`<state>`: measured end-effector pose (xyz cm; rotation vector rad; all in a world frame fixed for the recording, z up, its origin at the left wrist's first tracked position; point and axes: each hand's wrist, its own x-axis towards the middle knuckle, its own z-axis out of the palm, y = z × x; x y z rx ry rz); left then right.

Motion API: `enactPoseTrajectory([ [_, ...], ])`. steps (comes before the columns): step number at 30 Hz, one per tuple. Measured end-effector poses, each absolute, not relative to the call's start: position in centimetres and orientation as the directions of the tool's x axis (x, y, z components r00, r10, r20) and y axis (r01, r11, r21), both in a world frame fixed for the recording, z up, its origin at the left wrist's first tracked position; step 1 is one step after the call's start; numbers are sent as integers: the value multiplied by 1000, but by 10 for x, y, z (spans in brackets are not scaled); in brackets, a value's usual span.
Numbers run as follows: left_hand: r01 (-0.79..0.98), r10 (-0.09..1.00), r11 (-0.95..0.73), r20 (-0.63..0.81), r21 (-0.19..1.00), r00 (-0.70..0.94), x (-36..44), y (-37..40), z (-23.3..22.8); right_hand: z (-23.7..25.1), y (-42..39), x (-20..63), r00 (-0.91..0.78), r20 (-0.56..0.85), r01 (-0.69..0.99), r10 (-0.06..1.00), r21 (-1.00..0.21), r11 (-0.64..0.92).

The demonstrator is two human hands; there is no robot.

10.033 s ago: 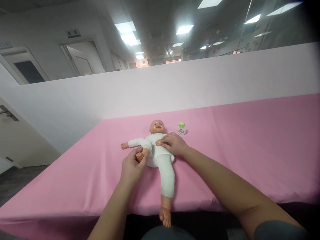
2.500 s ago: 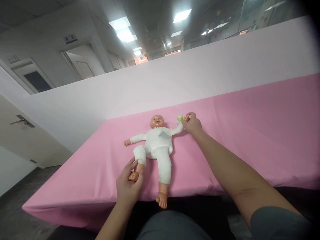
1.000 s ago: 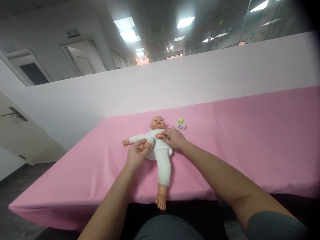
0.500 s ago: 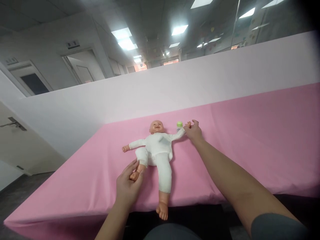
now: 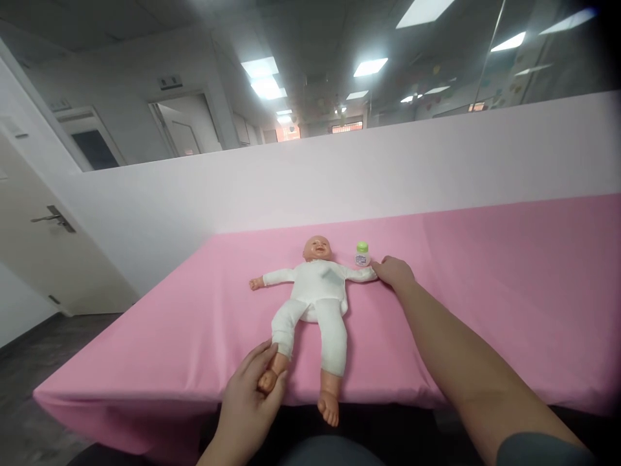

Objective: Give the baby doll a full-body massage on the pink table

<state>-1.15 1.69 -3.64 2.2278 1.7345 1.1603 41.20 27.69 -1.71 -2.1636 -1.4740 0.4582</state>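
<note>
On the pink cloth (image 5: 485, 278) we have the doll (image 5: 317, 285) lying on its back, head toward the white wall (image 5: 339, 178), arms spread. Our left hand (image 5: 252, 391) grips its right ankle (image 5: 280, 364), thumb opposite the fingers; our right hand (image 5: 395, 273) is closed on the end of its left sleeve (image 5: 359, 274). Its left foot (image 5: 328, 406) reaches past the near edge. Just beyond that sleeve, a green-capped bottle (image 5: 361, 255) stands upright.

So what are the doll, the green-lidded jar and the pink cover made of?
The doll's head and feet look like glossy plastic, perhaps vinyl, given the highlights. Its white torso and limbs look like matte fabric, faintly wrinkled. The jar's cloudy body could be plastic or glass; its opaque green lid looks plastic. The smooth pink cover creases like cloth or coated sheeting.
</note>
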Motion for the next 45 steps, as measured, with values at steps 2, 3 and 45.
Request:
enactPoseTrajectory([
  [2, 800, 872, -345, 483, 491, 80, -10, 18, -32, -18, 278, 414, 343, -18, 793, 939, -530, -300],
  [3, 800, 880, -340, 468, 495, 85, -9, 18, -28, -18, 278, 414, 335, -25, 800, 942, -521, -298],
  [45, 777, 994, -2, 87, 630, -69, -86, 274, -1, -63, -5, 267, -290, 401, 769, 869, -443, 461],
])
